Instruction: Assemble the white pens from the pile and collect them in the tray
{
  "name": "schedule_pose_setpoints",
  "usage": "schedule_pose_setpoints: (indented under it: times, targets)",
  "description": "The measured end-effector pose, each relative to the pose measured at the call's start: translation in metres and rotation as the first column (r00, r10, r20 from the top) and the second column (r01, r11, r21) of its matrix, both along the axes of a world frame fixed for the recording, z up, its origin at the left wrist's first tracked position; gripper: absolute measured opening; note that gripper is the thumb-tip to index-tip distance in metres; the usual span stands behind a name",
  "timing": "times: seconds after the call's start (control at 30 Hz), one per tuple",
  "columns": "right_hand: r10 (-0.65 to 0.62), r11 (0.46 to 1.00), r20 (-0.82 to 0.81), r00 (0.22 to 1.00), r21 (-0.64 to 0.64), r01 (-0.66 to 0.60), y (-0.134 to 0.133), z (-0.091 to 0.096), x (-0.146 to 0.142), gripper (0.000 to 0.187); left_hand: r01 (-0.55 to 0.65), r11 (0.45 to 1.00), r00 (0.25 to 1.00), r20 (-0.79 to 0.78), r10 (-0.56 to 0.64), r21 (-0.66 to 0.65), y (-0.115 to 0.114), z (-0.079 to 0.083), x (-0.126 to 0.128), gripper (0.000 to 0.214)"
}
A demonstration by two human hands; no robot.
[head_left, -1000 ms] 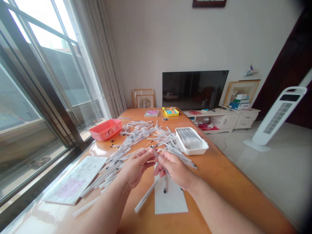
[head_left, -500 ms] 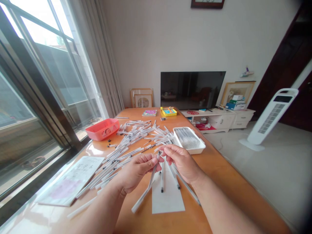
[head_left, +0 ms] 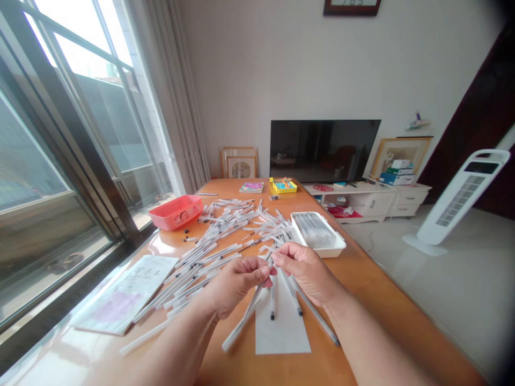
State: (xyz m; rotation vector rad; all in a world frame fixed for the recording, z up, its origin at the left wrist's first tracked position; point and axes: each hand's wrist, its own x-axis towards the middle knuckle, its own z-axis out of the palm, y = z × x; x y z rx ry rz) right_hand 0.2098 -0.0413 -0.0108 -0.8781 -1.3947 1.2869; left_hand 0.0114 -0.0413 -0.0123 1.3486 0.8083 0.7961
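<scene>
Head view: both hands meet above a sheet of white paper (head_left: 281, 340) on the table (head_left: 382, 300), with one slim pen (head_left: 256, 294) held between them, its lower end sloping down toward the person and leftward. Left hand (head_left: 240, 277): thumb and fingers closed around the pen just below its upper end. Right hand (head_left: 309, 272): thumb and forefinger pinched at that upper end; whether a small separate part sits between them cannot be told. The step in hand is judged to be work on this end of the pen. Let the left hand serve as the clamp, gripping close to the worked end to limit flexing. Apply right-hand force along the pen's axis, without sideways bending, since a thin barrel may bow or crack. Keep the lower end clear of the loose pen (head_left: 237, 333) near it at lower left and the black-ended pen (head_left: 272, 306) on the paper. Work over the paper, apart from the heaped pens (head_left: 225, 228) and the white case (head_left: 328, 252), so that any dropped part is easily found.
</scene>
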Motion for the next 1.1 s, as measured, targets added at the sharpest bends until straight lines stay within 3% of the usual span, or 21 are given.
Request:
schedule_pose_setpoints:
  times: [0.23,0.4,0.53,0.77,0.9,1.03,1.1]
  targets:
    - [-0.140,0.990,0.039,0.989,-0.014,0.141,0.004,-0.010,-0.007,0.026,-0.119,0.957,0.976,-0.145,0.161,0.266,-0.001,0.001,0.009,0.033]
    - [-0.055,0.994,-0.073,0.996,-0.102,0.047,0.004,-0.010,-0.005,0.031,-0.055,0.993,0.997,-0.054,0.061,0.105,-0.005,0.009,0.008,0.033]
    - [-0.004,0.998,-0.061,0.998,-0.067,0.000,0.004,-0.007,-0.005,0.033,-0.032,0.998,0.999,-0.017,0.033,0.046,-0.006,0.010,0.005,0.034]
    - [-0.085,0.996,0.025,0.996,-0.033,0.086,0.003,-0.008,-0.009,0.041,-0.083,0.996,0.997,0.000,0.083,0.020,-0.003,0.002,0.009,0.034]
    - [-0.176,0.984,0.078,0.981,0.013,0.176,0.004,-0.014,-0.013,0.040,-0.135,0.977,0.988,-0.057,0.146,0.162,-0.003,-0.003,0.015,0.036]
    - [-0.279,0.958,0.150,0.949,0.117,0.263,0.006,-0.020,-0.016,0.040,-0.204,0.885,0.928,-0.206,0.311,0.418,-0.003,-0.008,0.016,0.033]
    - [-0.311,0.946,0.173,0.935,0.147,0.288,0.006,-0.021,-0.017,0.040,-0.207,0.857,0.907,-0.236,0.349,0.472,-0.003,-0.010,0.016,0.032]
